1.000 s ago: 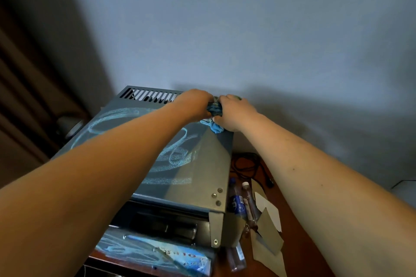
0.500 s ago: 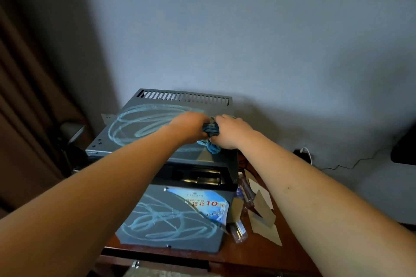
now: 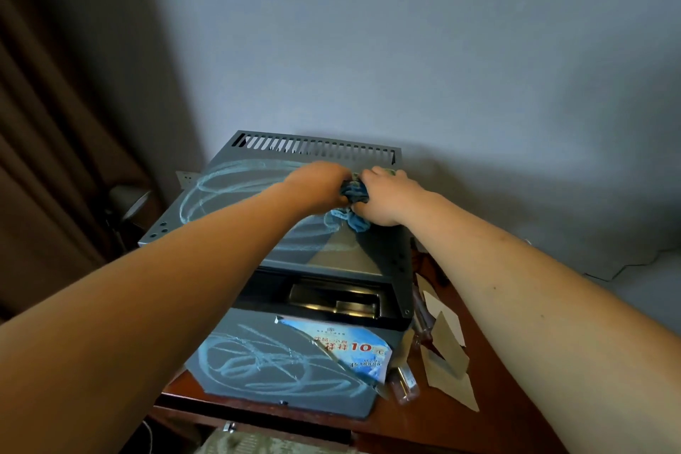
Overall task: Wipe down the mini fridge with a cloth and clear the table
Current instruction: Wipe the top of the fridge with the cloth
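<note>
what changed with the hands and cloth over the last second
Little changed: both hands stayed bunched on the blue cloth near the right rear of the fridge top, left hand and right hand gripping it throughout. The chalky swirls and the table litter stayed put.

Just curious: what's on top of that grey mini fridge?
Both hands, left hand and right hand, grip a blue cloth on the mini fridge, amid chalky scribbles. The surface beneath hands and cloth is hidden.

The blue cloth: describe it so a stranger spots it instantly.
Find the grey mini fridge on the wooden table. On its top, near the right edge, the left hand and right hand grip a bunched blue cloth. It is the only soft, crumpled thing there.
</note>
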The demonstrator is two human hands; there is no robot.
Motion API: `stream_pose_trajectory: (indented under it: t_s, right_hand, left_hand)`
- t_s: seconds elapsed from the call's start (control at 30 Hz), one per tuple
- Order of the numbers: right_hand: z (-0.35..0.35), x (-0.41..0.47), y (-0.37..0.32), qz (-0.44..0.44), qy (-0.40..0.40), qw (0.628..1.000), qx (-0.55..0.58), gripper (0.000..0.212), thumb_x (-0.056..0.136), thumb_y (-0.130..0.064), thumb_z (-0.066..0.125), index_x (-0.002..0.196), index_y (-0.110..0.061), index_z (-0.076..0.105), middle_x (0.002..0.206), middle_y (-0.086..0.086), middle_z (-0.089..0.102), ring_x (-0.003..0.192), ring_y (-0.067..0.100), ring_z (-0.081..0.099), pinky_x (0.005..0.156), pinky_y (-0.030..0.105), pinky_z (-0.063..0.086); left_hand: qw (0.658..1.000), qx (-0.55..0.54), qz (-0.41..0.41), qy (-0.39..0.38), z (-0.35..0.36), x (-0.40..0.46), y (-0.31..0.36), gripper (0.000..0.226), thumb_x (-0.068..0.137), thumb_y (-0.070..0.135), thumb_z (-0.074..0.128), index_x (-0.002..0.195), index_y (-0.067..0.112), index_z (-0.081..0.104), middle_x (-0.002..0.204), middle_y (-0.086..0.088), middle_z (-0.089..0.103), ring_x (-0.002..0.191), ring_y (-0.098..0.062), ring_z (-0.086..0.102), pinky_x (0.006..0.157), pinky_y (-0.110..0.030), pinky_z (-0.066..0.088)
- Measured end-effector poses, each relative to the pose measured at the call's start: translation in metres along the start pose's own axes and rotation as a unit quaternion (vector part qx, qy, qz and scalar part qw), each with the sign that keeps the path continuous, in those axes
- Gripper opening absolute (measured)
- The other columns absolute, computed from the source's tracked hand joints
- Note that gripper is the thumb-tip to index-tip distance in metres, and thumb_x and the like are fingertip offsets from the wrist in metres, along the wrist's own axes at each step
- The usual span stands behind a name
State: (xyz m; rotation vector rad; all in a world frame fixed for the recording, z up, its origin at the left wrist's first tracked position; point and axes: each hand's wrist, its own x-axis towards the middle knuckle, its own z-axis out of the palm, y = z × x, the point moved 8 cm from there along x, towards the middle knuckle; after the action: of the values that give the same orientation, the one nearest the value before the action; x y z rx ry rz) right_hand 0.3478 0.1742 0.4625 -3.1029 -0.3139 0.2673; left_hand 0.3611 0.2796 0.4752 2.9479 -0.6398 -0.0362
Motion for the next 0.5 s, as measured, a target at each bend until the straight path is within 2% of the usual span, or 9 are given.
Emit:
stream_pose_trajectory:
  t_s: [0.2,0.3,0.5]
  right_hand:
    - [-0.010,0.064,0.007,-0.021,0.007,1.000,0.015,0.061,0.096,-0.051,0.055,0.146,-0.020,0.039,0.147,0.008,0.041,0.134,0.043,0.038,0.104,0.055,0.043]
    - [-0.014,0.092,0.009,-0.032,0.013,0.999,0.011,0.063,0.097,-0.049,0.055,0.149,-0.018,0.037,0.151,0.008,0.038,0.134,0.042,0.038,0.105,0.055,0.043]
    - [-0.018,0.123,0.010,-0.049,0.012,0.999,0.007,0.065,0.099,-0.047,0.053,0.152,-0.015,0.032,0.152,0.009,0.036,0.134,0.042,0.037,0.105,0.054,0.043]
  left_hand:
    - [0.999,-0.010,-0.035,0.002,-0.006,0.051,-0.031,0.018,0.091,0.026,0.068,0.105,0.015,0.068,0.094,-0.005,0.068,0.085,-0.023,0.063,0.067,-0.032,0.046]
    - [0.999,-0.012,-0.052,0.006,-0.009,0.072,-0.045,0.015,0.091,0.025,0.067,0.101,0.014,0.067,0.092,-0.005,0.067,0.082,-0.023,0.062,0.061,-0.031,0.041]
    - [0.997,-0.010,-0.080,0.012,-0.009,0.094,-0.059,0.017,0.091,0.024,0.067,0.104,0.014,0.066,0.095,-0.005,0.066,0.085,-0.024,0.060,0.070,-0.035,0.046]
